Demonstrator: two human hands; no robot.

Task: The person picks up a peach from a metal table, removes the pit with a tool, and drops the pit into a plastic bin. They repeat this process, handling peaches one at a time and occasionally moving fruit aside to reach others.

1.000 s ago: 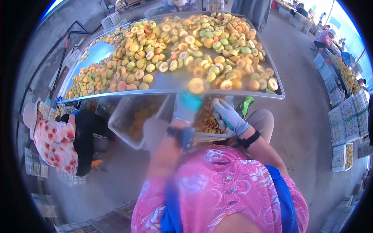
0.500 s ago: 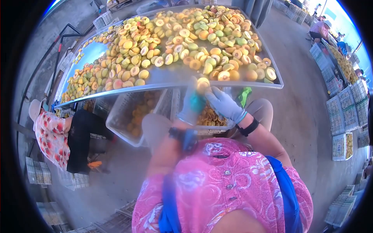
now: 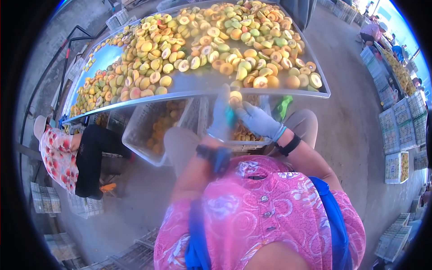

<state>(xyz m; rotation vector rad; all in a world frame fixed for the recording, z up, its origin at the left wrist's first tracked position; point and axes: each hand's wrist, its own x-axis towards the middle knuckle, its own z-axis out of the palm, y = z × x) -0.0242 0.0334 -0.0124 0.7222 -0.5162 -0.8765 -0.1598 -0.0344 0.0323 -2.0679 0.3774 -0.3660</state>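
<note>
Gray floor [image 3: 346, 117] surrounded a gloved grip on one fruit half.
The left hand [image 3: 219, 119] grasped the fruit half [image 3: 235, 96], while the right hand's [image 3: 258, 121] fingers met its near edge; whether they pinched it, I couldn't tell. Firm left support and light right fingertips seemed best for sparing the flesh. Below the grip stood a crate [image 3: 249, 144]; just beyond, the tray [image 3: 191, 83] held more halves [image 3: 155, 63].
</note>
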